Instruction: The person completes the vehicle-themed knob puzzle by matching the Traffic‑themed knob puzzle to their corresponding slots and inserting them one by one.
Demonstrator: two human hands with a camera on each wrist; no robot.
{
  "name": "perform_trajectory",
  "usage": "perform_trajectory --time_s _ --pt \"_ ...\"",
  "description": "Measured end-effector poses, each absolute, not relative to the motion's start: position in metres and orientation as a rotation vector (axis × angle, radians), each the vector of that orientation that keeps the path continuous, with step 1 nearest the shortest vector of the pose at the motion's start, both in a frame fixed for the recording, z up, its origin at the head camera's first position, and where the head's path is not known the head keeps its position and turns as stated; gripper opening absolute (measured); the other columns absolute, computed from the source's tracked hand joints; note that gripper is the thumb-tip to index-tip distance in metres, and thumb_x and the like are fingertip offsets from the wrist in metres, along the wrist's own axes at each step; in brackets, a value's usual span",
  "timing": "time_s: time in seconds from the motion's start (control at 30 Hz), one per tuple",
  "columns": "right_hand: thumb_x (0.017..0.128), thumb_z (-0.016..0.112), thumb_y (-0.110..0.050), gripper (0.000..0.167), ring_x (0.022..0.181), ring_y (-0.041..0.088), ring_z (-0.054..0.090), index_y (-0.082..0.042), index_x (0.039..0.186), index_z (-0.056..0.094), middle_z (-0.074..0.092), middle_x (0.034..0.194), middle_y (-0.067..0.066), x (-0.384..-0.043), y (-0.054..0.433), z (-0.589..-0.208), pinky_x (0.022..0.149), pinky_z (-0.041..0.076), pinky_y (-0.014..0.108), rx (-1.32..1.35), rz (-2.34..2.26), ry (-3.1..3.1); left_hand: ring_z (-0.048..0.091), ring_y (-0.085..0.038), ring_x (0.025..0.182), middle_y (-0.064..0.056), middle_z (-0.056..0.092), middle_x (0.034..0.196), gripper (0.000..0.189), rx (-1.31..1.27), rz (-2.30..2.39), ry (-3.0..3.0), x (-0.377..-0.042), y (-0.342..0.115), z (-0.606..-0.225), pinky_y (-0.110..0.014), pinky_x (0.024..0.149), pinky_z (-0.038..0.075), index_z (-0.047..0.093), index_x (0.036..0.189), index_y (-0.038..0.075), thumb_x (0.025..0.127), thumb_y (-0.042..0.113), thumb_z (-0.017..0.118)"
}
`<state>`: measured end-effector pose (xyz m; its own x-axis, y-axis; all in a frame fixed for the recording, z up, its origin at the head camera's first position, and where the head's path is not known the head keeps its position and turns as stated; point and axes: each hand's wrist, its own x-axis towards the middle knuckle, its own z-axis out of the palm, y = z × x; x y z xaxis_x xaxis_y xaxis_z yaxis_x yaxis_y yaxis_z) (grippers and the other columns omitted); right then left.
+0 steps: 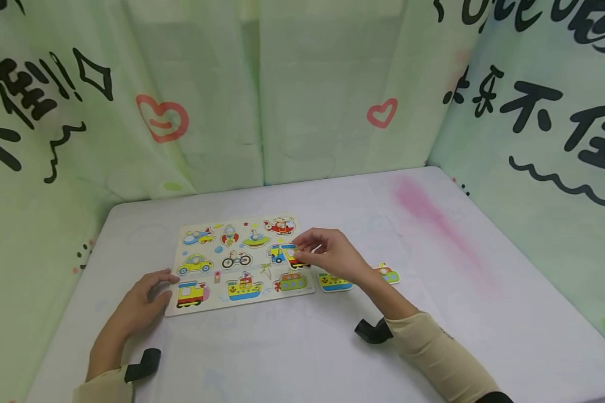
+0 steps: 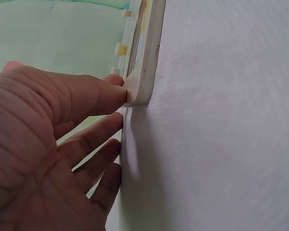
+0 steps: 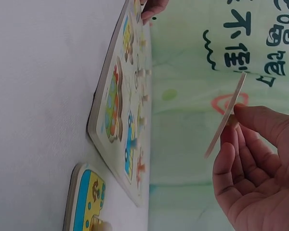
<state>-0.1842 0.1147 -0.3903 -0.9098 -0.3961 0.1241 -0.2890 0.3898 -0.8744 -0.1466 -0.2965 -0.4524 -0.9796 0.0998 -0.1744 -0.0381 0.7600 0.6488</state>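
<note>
A white knobbed puzzle board (image 1: 217,308) with vehicle pictures lies on the left part of the table. My left hand (image 1: 138,302) is at its left edge; in the left wrist view the thumb (image 2: 96,96) touches the board's corner while the other fingers spread loosely. Above the board's right side, my right hand (image 1: 338,254) pinches a red and yellow train puzzle piece (image 1: 293,258) between thumb and fingers. From the right wrist, that piece (image 3: 216,139) appears edge-on, raised off the board. It overlaps the blue truck (image 1: 277,254) in the head view.
Right of the board lie a loose boat piece (image 1: 335,284) and a submarine piece (image 1: 389,274), partly hidden by the right arm. Several knobbed pieces sit in the board. Green curtains (image 1: 322,67) with writing and hearts stand behind and beside the white table (image 1: 464,313).
</note>
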Motion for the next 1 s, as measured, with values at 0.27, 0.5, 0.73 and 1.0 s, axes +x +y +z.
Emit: perform_trajectory --time_s 0.27,0.5,0.73,1.0 --pt "0.091 0.077 -0.012 0.020 0.088 0.016 0.065 -0.005 0.109 0.074 0.071 0.093 0.000 -0.189 0.093 -0.392 0.076 0.057 0.027 -0.727 -1.556 2.504 0.022 -0.055 0.148 -0.030 0.032 0.159 0.037 0.073 1.035 2.766 -0.147 -0.295 -0.453 -0.073 0.116 0.022 0.057 0.135 0.003 0.099 0.010 0.059" --pt "0.091 0.078 -0.013 0.021 0.084 0.015 0.064 -0.005 0.110 0.074 0.069 0.090 0.000 -0.191 0.073 -0.393 0.072 0.056 0.025 -0.749 -1.559 2.470 0.020 -0.055 0.148 -0.029 0.031 0.160 0.038 0.056 1.022 2.770 -0.148 -0.295 -0.450 -0.073 0.116 0.022 0.056 0.136 0.004 0.099 0.011 0.059" --pt "0.090 0.078 -0.014 0.021 0.084 0.012 0.066 -0.005 0.109 0.075 0.071 0.090 -0.001 -0.191 0.049 -0.398 0.073 0.057 0.024 -0.784 -1.558 2.413 0.020 -0.055 0.148 -0.030 0.031 0.160 0.037 0.044 1.028 2.754 -0.147 -0.295 -0.449 -0.073 0.116 0.021 0.056 0.136 0.004 0.099 0.010 0.059" --pt "0.090 0.079 -0.016 0.023 0.082 0.007 0.066 -0.006 0.110 0.075 0.071 0.090 -0.003 -0.188 0.020 -0.408 0.070 0.057 0.022 -0.816 -1.532 2.367 0.021 -0.054 0.148 -0.029 0.032 0.160 0.037 0.042 1.026 2.755 -0.146 -0.295 -0.451 -0.073 0.116 0.022 0.057 0.136 0.004 0.099 0.010 0.059"
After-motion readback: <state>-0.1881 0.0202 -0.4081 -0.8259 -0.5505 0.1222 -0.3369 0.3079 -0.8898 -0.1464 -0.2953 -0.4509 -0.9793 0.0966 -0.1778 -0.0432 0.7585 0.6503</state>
